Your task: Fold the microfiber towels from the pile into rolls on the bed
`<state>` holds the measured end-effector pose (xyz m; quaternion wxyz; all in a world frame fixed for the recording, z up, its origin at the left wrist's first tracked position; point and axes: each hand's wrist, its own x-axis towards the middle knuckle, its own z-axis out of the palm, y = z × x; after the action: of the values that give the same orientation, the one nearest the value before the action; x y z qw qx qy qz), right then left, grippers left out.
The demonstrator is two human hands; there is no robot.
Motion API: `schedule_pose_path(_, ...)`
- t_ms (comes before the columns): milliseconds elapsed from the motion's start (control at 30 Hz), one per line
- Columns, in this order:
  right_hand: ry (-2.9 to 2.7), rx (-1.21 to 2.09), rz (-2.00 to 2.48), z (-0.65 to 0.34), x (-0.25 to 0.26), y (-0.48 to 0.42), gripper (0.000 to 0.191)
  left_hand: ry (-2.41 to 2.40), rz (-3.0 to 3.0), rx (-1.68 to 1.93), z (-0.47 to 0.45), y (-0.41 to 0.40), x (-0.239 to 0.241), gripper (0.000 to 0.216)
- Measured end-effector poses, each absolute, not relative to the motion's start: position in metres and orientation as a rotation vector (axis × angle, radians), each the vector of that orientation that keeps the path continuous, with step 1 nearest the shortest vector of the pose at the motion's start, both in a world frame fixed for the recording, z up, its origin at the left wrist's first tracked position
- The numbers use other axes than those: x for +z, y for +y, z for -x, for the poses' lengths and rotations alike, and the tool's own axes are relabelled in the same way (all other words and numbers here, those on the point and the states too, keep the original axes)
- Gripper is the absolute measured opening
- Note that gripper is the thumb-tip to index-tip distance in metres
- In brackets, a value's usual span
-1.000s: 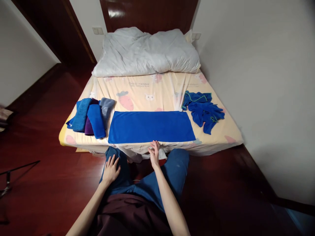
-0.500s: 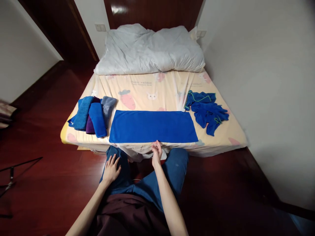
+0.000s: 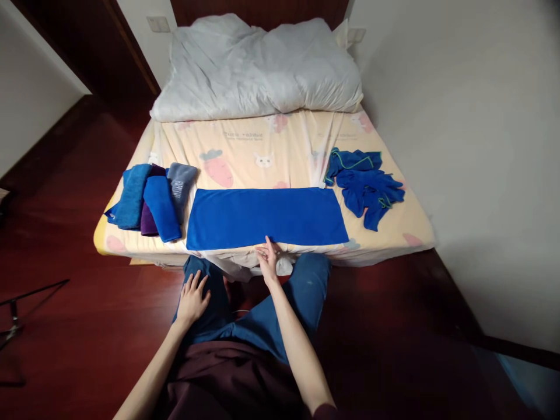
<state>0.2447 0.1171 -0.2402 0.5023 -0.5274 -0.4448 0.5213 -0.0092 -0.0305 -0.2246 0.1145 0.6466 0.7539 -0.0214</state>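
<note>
A blue towel lies flat as a long rectangle along the bed's near edge. My right hand is at the middle of the towel's near edge, its index finger stretched out to the cloth and the other fingers loosely apart. Nothing shows in its grasp. My left hand rests open on my left thigh, fingers spread. Left of the towel sits a group of folded towels: teal, purple, bright blue and grey. Crumpled blue cloths with green edging lie to the right.
The bed has a pale yellow sheet with carrot and rabbit prints. A bulky white quilt is heaped at its head. A wall runs along the right. A thin black stand is on the floor at left.
The view has shifted a little, moving the scene up and left. My right hand's index finger reaches slightly farther over the towel's near edge. My left hand stays on the thigh.
</note>
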Motion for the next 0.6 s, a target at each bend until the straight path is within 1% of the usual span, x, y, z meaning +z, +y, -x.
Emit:
schedule_pose_path(167, -0.989, 1.202, 1.272, -0.237, -0.234, 0.114, 0.062, 2.199, -1.876, -0.04, 0.008, -0.027, -0.215, 0.05)
schedule_pose_path(300, -0.974, 1.135, 1.347, -0.241, -0.231, 0.107, 0.054, 2.049, -1.819, 0.105, -0.003, 0.006, -0.181, 0.04)
schedule_pose_path(367, -0.927, 1.159, 1.355, -0.244, -0.232, 0.105, 0.051, 1.89, -1.864, 0.254, -0.016, 0.043, -0.157, 0.038)
schedule_pose_path(467, -0.825, 1.255, 1.306, -0.246, -0.232, 0.108, 0.05, 1.698, -2.019, 0.474, -0.042, 0.122, -0.126, 0.035)
schedule_pose_path(533, -0.794, 1.317, 1.254, -0.246, -0.23, 0.11, 0.055, 1.568, -2.098, 0.514, -0.061, 0.186, -0.117, 0.033)
schedule_pose_path(600, -0.798, 1.348, 1.23, -0.245, -0.229, 0.111, 0.061, 1.522, -2.193, 0.476, -0.08, 0.251, -0.118, 0.033)
